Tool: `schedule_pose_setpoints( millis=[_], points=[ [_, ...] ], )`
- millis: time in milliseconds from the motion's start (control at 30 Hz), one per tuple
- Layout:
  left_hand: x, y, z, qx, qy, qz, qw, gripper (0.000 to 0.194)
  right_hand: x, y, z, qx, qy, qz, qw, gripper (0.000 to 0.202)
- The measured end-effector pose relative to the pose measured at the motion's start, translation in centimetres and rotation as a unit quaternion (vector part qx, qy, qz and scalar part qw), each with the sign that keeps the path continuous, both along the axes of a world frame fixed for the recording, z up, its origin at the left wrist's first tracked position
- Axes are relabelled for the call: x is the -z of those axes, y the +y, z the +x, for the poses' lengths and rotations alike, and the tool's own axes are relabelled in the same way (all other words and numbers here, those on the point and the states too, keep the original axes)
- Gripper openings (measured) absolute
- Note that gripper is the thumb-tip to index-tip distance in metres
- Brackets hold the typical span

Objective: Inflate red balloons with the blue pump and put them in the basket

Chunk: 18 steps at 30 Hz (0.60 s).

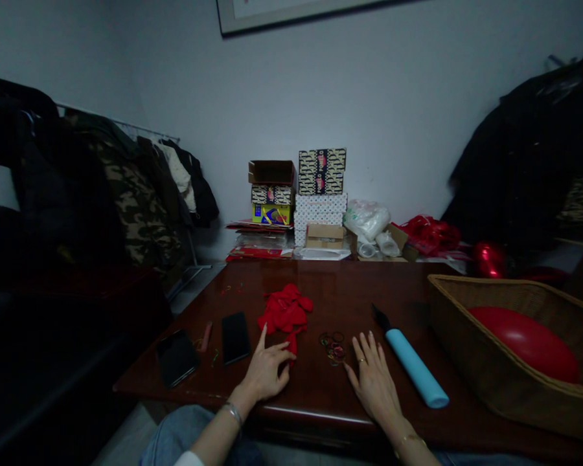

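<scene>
Ample room, far table edge (357, 277) | left hand (266, 369) half-open, perhaps touching red pile (286, 307) | right hand (376, 382) flat, empty

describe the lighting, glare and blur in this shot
Head view: dim overall, the coats at picture left sinking into shadow; head view: a small glare spot on the red balloon; head view: left hand and right hand fairly clear, the dark coat at far right softer.
</scene>
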State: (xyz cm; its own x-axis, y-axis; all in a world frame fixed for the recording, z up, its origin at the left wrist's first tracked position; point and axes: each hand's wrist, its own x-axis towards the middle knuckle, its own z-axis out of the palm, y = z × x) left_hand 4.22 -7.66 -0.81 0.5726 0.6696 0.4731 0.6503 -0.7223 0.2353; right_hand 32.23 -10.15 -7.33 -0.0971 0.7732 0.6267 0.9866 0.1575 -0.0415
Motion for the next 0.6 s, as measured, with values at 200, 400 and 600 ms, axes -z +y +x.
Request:
schedule_pose_setpoints(
  millis=[200,400,600],
  points=[
    [-0.5,0.5,2.5,-0.166,-0.027,0.040,0.985,0.024,0.0,0.1,0.0,0.010,-0.017,0.002,1.000,0.062],
    [2.4,1.3,4.3,-0.239,0.012,0.004,0.971,0.040,-1.3,-0.8,1.3,0.076,-0.049,-0.016,0.996,0.056],
    [3.1,1.8,3.3,-0.149,0.032,-0.079,0.985,0.034,-2.9,-1.1,4.6,0.248,-0.057,-0.084,0.963,0.053]
  ],
)
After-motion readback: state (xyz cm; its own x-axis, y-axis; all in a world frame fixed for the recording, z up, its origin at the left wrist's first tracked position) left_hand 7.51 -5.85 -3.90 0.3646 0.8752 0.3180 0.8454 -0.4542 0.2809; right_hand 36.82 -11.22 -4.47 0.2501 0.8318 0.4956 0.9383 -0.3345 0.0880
